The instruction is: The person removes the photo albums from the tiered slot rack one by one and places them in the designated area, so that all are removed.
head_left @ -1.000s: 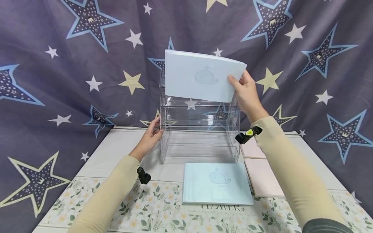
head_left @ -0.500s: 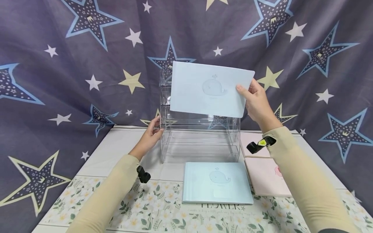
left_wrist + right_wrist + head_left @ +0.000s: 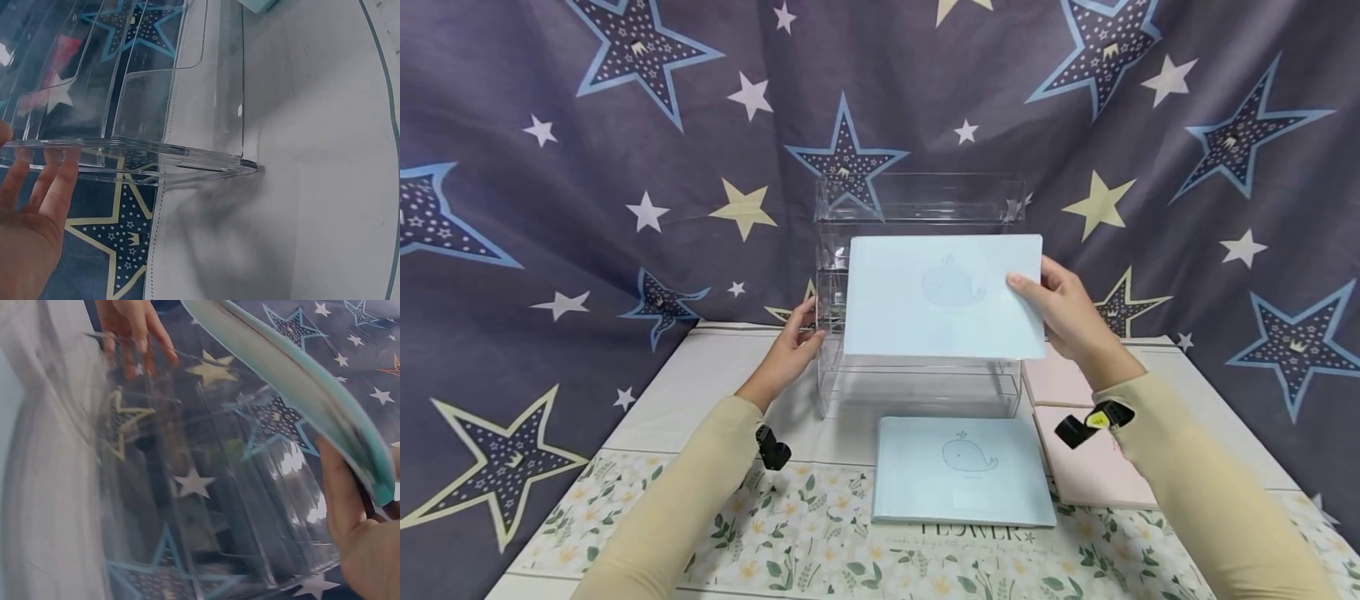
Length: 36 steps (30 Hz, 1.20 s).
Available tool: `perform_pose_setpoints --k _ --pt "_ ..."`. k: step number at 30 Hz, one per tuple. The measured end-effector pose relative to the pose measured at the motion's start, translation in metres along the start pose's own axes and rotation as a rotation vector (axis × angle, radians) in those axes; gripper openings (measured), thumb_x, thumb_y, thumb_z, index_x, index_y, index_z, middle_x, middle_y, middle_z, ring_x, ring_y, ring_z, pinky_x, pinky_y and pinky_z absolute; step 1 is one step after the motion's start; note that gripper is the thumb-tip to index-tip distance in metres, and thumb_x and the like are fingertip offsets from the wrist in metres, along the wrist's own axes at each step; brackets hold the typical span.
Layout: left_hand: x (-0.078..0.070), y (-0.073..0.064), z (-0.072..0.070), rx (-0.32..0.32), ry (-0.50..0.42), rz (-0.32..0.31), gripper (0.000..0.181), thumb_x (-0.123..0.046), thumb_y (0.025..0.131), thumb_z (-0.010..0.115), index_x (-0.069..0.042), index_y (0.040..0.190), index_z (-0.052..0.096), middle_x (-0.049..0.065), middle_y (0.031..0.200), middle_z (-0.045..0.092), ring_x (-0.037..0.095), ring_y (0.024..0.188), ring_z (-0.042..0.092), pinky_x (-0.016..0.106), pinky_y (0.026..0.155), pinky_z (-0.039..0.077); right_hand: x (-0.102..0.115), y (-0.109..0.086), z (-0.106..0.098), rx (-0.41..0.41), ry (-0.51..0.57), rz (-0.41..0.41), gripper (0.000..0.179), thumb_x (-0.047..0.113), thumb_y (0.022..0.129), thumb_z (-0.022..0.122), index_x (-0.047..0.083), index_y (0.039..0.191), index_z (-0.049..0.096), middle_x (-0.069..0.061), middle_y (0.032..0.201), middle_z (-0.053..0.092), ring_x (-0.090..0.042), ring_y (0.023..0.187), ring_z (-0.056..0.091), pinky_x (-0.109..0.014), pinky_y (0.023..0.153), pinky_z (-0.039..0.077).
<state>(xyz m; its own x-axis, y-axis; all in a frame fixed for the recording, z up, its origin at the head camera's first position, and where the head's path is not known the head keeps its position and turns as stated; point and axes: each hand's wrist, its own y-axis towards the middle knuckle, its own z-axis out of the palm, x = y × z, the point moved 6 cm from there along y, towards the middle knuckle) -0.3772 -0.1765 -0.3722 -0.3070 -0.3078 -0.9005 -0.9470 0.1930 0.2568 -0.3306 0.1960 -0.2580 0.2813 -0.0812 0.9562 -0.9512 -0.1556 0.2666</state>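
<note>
My right hand (image 3: 1071, 312) pinches the right edge of a pale blue notebook (image 3: 910, 296) with a whale drawing, thumb on its cover. The notebook stands nearly upright in front of a clear tiered acrylic rack (image 3: 917, 387). In the right wrist view the notebook (image 3: 300, 387) appears edge-on, its pages between blue covers. My left hand (image 3: 786, 354) rests on the rack's left side. Its fingers (image 3: 59, 187) are fairly straight against the clear side panel in the left wrist view. Another light blue whale notebook (image 3: 917, 475) lies flat before the rack.
Pink notebooks (image 3: 1093, 458) lie to the right of the rack, partly under my right forearm. A white table (image 3: 722, 354) with a floral-printed front band (image 3: 820, 533) carries everything. Behind hangs a dark star-patterned curtain (image 3: 700, 142).
My right hand has brought the notebook down and slightly right, from the rack's top to its middle, and leveled it. The left hand stays on the rack's side.
</note>
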Motion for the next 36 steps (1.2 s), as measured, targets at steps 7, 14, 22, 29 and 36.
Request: perform_pose_setpoints --k 7,14,22,29,36 --pt "-0.002 0.000 0.000 0.007 0.002 -0.008 0.066 -0.013 0.106 0.051 -0.021 0.162 0.017 0.023 0.151 0.033 0.039 0.132 0.046 0.051 0.098 0.049 -0.025 -0.019 0.014 0.099 0.003 0.107 0.054 0.024 0.105 0.055 0.003 0.151 0.037 -0.013 0.118 0.049 -0.016 0.093 0.064 -0.033 0.082 0.060" --pt "-0.002 0.000 -0.001 0.016 0.003 0.000 0.065 -0.010 0.106 0.049 -0.018 0.162 0.016 0.025 0.152 0.032 0.041 0.133 0.045 0.054 0.099 0.048 -0.051 -0.035 0.032 0.159 0.039 0.164 0.052 0.021 0.104 0.057 0.003 0.149 0.039 -0.014 0.115 0.052 -0.018 0.090 0.065 -0.035 0.077 0.061" --pt "-0.004 -0.001 -0.001 0.019 0.007 0.008 0.066 -0.010 0.106 0.050 -0.017 0.162 0.016 0.026 0.153 0.031 0.043 0.133 0.044 0.055 0.100 0.048 -0.078 -0.049 0.050 0.203 0.078 0.226 0.053 0.018 0.105 0.055 0.002 0.152 0.037 -0.016 0.117 0.050 -0.019 0.090 0.063 -0.033 0.076 0.060" --pt "-0.009 -0.003 0.001 0.022 0.019 0.007 0.064 -0.010 0.106 0.049 -0.015 0.161 0.016 0.028 0.152 0.031 0.045 0.134 0.042 0.056 0.100 0.048 -0.095 -0.063 0.066 0.226 0.047 0.277 0.056 0.019 0.104 0.057 0.002 0.153 0.035 -0.019 0.124 0.049 -0.022 0.097 0.060 -0.033 0.081 0.058" --pt "-0.002 0.000 -0.001 0.020 0.013 -0.019 0.066 -0.010 0.106 0.049 -0.014 0.162 0.013 0.028 0.154 0.029 0.046 0.137 0.039 0.059 0.102 0.045 -0.106 -0.075 0.089 0.277 0.103 0.309 0.054 0.018 0.104 0.055 0.003 0.152 0.035 -0.020 0.125 0.049 -0.023 0.096 0.061 -0.036 0.079 0.059"
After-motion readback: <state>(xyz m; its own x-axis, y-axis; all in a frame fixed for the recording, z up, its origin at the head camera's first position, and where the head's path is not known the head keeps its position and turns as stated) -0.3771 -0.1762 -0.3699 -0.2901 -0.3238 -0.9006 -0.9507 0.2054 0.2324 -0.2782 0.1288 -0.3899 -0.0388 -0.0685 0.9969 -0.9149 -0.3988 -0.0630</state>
